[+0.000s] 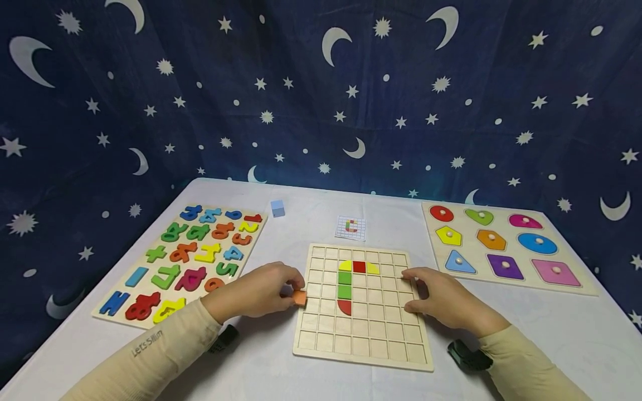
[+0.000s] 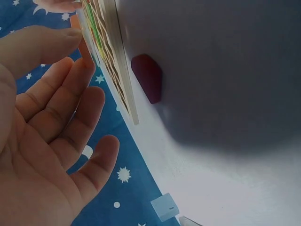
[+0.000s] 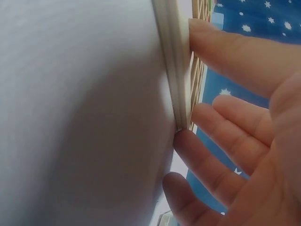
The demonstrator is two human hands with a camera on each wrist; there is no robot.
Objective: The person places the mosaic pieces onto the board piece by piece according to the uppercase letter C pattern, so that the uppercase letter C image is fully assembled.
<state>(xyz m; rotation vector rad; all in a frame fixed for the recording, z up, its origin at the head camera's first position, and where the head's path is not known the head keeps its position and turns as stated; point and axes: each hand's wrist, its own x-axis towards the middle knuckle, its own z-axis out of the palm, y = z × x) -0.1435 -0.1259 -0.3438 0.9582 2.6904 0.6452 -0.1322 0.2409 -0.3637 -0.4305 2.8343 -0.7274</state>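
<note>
My left hand (image 1: pixel 268 291) pinches a small orange tile (image 1: pixel 299 298) between thumb and fingers, over the left edge of a wooden grid board (image 1: pixel 368 356). In the left wrist view the orange tile (image 2: pixel 83 44) shows beside the thumb. On the grid lie two yellow rounded tiles, a red square tile (image 1: pixel 359 267) between them, green squares (image 1: pixel 344 285) below the left one, and a red rounded tile (image 1: pixel 344 307) at the bottom. My right hand (image 1: pixel 443 298) rests at the board's right edge, its fingers spread and holding no tile; in the right wrist view fingertips touch the board's rim (image 3: pixel 176 80).
A small pattern card (image 1: pixel 350 228) lies behind the board, with a light blue cube (image 1: pixel 277 208) to its left. At left is a board of colourful numbers and signs (image 1: pixel 120 320). A knobbed shape puzzle (image 1: pixel 577 288) lies at right. A starry cloth hangs behind.
</note>
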